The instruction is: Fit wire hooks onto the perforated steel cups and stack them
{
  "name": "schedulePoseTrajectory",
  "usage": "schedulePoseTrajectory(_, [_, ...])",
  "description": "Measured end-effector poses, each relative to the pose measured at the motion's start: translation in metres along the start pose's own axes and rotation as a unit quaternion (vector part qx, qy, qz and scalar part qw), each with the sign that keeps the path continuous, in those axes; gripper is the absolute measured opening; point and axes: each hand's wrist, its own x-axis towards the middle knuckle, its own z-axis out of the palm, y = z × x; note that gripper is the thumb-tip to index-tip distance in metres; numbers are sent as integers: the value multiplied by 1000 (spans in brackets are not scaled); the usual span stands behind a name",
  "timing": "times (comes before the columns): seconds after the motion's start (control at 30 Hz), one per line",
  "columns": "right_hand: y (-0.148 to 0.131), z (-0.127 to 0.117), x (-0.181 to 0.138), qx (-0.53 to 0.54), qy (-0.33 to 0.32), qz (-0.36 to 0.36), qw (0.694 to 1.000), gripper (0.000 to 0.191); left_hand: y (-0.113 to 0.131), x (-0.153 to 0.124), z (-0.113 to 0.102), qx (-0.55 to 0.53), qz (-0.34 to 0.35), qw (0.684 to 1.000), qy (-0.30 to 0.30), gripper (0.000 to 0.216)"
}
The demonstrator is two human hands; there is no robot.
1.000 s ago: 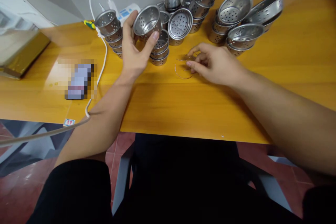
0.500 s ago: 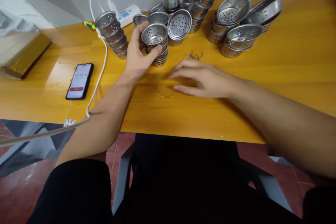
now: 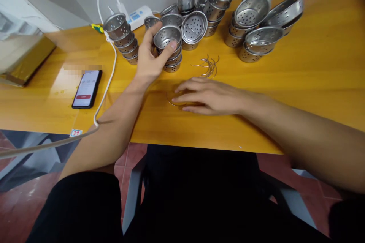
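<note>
My left hand grips the top perforated steel strainer cup of a short stack on the orange table, thumb on its near rim. My right hand lies flat on the table, fingers stretched out over a thin curved wire handle that peeks out at the fingertips. A small heap of similar wire handles lies just behind that hand.
Several stacks of strainer cups and wider strainer bowls crowd the far edge. A phone lies at the left beside a white cable running to a power strip. A gold-edged box sits far left.
My left hand set the raised cup down onto the stack and still grips it. My right hand dragged one wire handle from the heap toward me and flattened over it.
</note>
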Motion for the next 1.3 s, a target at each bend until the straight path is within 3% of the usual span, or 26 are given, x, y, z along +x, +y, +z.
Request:
schedulePoseTrajectory(0.17, [7, 4, -1, -31, -7, -3, 999, 34, 2, -2, 5, 35, -28, 999, 26, 109])
schedulePoseTrajectory(0.33, [25, -7, -12, -60, 55, 65, 995, 28, 23, -17, -1, 164, 20, 980, -113, 135])
schedulePoseTrajectory(0.43, [13, -9, -8, -25, 62, 58, 996, 34, 29, -19, 4, 113, -9, 992, -46, 143])
schedulePoseTrajectory(0.53, [-7, -2, 2, 23, 11, 3, 1000, 43, 25, -15, 9, 14, -56, 998, 37, 128])
schedulePoseTrajectory(0.63, [-12, 5, 7, 27, -24, -32, 999, 37, 12, -10, 8, -33, -81, 995, 40, 120])
schedulePoseTrajectory(0.87, [3, -4, -2, -58, -9, 4, 998, 40, -22, -5, 1, -102, -105, 984, 100, 107])
schedulePoseTrajectory(1.1, [-20, 6, 11, 5, -40, -43, 998, 36, -32, 0, -1, -133, -88, 983, 92, 98])
schedulePoseTrajectory(1.3, [7, -7, -3, -74, -18, 54, 996, 43, 8, 10, -8, -138, -115, 983, 35, 112])
